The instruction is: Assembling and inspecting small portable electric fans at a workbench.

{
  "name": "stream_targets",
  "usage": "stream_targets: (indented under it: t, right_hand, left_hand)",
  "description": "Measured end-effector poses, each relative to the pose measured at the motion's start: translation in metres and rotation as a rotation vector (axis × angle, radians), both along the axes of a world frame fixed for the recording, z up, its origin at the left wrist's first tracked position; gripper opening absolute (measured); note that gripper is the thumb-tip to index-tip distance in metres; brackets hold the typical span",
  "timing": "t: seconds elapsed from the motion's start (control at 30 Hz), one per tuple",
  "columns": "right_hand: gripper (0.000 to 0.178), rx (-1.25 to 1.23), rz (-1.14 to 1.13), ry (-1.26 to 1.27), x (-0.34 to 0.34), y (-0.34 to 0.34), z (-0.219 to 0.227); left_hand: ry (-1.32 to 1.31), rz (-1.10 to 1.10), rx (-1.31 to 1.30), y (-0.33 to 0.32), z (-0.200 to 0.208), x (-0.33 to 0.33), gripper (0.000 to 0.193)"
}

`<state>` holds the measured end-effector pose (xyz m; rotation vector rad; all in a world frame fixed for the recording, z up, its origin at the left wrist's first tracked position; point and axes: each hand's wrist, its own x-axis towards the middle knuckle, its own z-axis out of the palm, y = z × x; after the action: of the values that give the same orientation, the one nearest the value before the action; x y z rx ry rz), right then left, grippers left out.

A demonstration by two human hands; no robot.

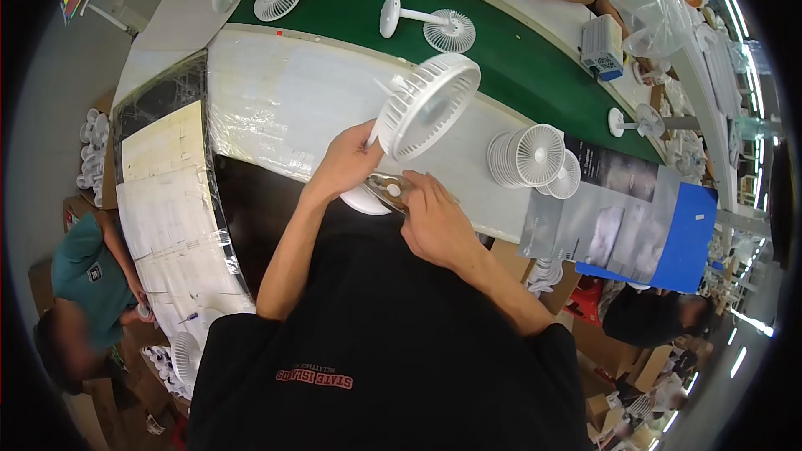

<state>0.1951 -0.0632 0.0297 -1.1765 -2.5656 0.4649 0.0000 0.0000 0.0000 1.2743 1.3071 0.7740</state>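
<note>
In front of my chest I hold a white desk fan, its round ribbed head (pixel 424 108) tilted up and to the right. My left hand (pixel 347 163) is closed around the fan just below the head. Its white round base (pixel 366 201) shows lower down, close against my black shirt. My right hand (pixel 434 219) has its fingers bent over a shiny brownish piece (pixel 388 190) with a pale round spot, which lies against the base. The kind of that piece is unclear, and the right thumb is hidden.
Beyond the white worktop (pixel 276 108) runs a green conveyor belt (pixel 351 2) bearing several white fans. Stacked white fan grilles (pixel 526 155) stand at right, beside a grey sheet (pixel 606 221) and a blue board (pixel 695 230). Co-workers sit left, right and across the belt.
</note>
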Motion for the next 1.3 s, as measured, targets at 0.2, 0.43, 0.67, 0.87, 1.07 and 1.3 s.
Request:
stream_targets:
  t: [0.2,0.43,0.67,0.87,1.07,1.3]
  right_hand:
    - [0.044,-0.185,-0.114,0.126,-0.005,0.015,-0.015]
    - [0.043,-0.258,-0.123,0.033,-0.013,0.031,-0.047]
    - [0.044,-0.242,-0.135,0.014,-0.013,0.033,-0.070]
    - [0.039,-0.355,-0.078,-0.036,-0.005,0.038,-0.098]
    - [0.040,-0.272,-0.086,-0.007,0.004,0.041,-0.115]
    - [0.040,0.009,-0.375,-0.282,-0.013,0.063,-0.164]
  left_hand:
    - [0.177,-0.005,0.033,0.002,0.003,0.004,0.034]
    - [0.434,0.022,0.133,0.004,-0.006,0.010,0.037]
    - [0.557,0.057,0.157,0.000,-0.026,0.016,0.029]
    - [0.446,0.053,0.131,-0.002,-0.051,0.005,0.036]
    - [0.386,0.216,0.151,-0.004,-0.080,-0.022,0.031]
    - [0.239,0.560,0.084,-0.011,-0.088,-0.062,0.028]
